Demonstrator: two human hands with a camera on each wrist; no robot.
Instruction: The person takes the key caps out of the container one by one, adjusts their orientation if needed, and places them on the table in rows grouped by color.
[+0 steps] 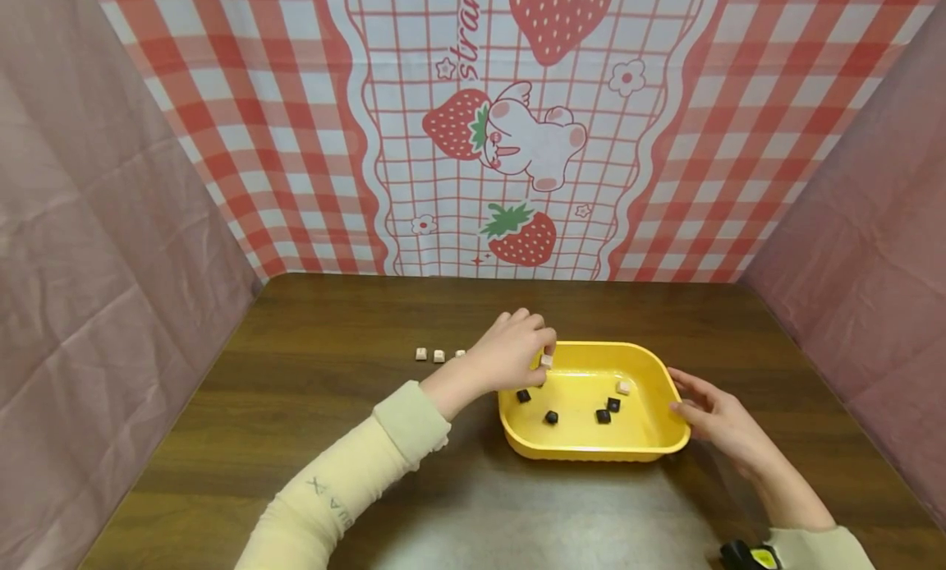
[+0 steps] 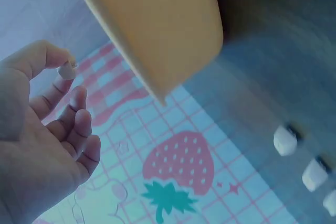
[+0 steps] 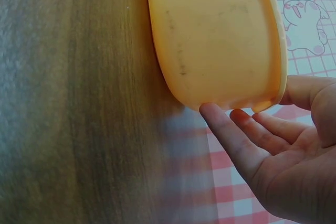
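Observation:
Between the thumb and index finger of my left hand (image 1: 512, 352) is a small white keycap (image 1: 546, 361), pinched over the left end of a yellow tray (image 1: 591, 453). The left wrist view shows this keycap (image 2: 66, 70) at the fingertips, the other fingers loosely bent. My right hand (image 1: 718, 422) grips the tray's right end, thumb at the rim and fingers against the outer wall. Inside the tray lie several black keycaps (image 1: 603, 416) and one white keycap (image 1: 623, 388).
Left of the tray, white keycaps (image 1: 439, 356) stand in a row on the dark wooden table (image 1: 244, 438), partly behind my left wrist. A red-checked strawberry cloth (image 1: 480, 225) hangs behind the table. Pink curtains (image 1: 126, 225) border both sides.

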